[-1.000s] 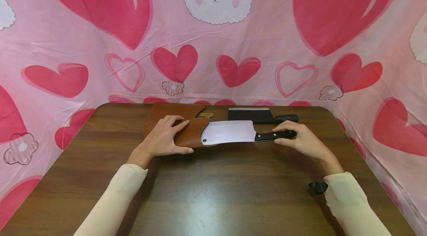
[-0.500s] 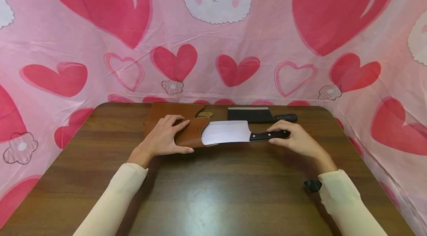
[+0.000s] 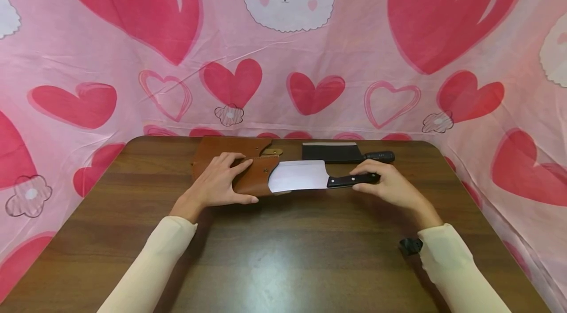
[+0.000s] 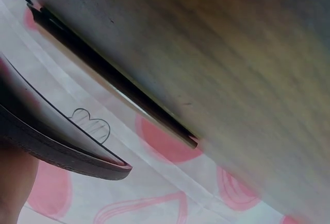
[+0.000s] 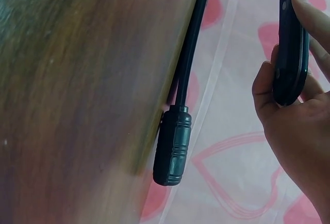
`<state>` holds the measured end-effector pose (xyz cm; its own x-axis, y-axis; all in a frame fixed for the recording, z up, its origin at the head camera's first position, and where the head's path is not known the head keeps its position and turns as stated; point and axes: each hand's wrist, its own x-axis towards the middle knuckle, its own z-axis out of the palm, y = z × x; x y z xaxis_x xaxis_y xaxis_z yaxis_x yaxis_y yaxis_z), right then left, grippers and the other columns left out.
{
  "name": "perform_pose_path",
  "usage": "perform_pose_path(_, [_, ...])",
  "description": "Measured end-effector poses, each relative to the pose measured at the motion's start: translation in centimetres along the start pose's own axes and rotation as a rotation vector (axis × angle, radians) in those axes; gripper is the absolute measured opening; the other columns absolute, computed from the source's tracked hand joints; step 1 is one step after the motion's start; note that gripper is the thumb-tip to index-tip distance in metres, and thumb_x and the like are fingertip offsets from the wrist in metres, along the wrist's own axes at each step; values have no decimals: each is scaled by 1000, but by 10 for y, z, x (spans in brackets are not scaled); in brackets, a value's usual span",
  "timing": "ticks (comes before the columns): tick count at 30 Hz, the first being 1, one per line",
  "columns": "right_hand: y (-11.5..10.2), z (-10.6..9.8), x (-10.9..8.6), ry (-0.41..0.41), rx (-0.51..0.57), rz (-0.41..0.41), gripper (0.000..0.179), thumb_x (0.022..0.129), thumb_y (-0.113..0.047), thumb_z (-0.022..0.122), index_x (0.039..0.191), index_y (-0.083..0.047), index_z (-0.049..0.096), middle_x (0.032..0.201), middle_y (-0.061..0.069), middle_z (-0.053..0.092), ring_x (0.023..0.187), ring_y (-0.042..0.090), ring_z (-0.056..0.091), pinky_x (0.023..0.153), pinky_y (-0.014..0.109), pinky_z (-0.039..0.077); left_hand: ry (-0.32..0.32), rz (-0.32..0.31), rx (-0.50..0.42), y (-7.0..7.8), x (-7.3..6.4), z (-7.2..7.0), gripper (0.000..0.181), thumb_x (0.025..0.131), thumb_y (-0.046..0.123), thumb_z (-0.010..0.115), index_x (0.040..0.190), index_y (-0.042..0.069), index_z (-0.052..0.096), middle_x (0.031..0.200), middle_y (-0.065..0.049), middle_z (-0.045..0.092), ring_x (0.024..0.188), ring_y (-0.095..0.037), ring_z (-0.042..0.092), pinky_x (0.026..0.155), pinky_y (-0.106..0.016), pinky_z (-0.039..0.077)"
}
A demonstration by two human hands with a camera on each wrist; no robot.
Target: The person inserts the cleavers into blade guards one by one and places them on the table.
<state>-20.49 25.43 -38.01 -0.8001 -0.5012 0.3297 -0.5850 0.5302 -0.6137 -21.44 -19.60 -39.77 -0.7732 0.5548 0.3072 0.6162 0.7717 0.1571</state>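
Observation:
A cleaver [image 3: 299, 175] with a broad shiny blade lies partly inside a brown leather sheath [image 3: 252, 180]; the tip end of its blade is hidden there. My left hand [image 3: 214, 180] holds the sheath across its width, fingers at the far edge and thumb at the near edge. With thumb and fingers, my right hand [image 3: 387, 182] pinches the black riveted handle [image 3: 352, 180] near its end. In the right wrist view that same handle [image 5: 291, 44] is raised above the table.
Behind the held sheath lies a second brown leather sheath [image 3: 235, 146] with a snap strap [image 3: 272, 151]. A dark-bladed cleaver [image 3: 332, 153] with a black ribbed handle [image 3: 379, 156] lies at the table's back. A pink heart-patterned cloth [image 3: 283, 47] hangs behind the wooden table [image 3: 283, 254].
My right hand has moved left with the cleaver, and more of the blade has slid into the sheath. The left hand and its sheath have stayed nearly still.

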Motion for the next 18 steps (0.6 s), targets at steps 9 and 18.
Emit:
perform_pose_path(9, [1, 2, 1, -21, -8, -3, 28, 86, -16, 83, 113, -15, 76, 107, -5, 69, 100, 14, 62, 90, 24, 46, -14, -8, -20, 1, 1, 2, 105, 70, 81, 70, 145, 8, 58, 139, -14, 51, 127, -32, 44, 107, -53, 33])
perform_pose_path(18, [1, 2, 2, -45, -3, -30, 28, 88, -13, 81, 116, -13, 75, 109, -5, 69, 102, 14, 62, 89, 24, 47, 6, 9, -17, 2, 3, 4, 104, 70, 80, 71, 143, 8, 59, 137, -13, 52, 126, -32, 45, 106, -54, 34])
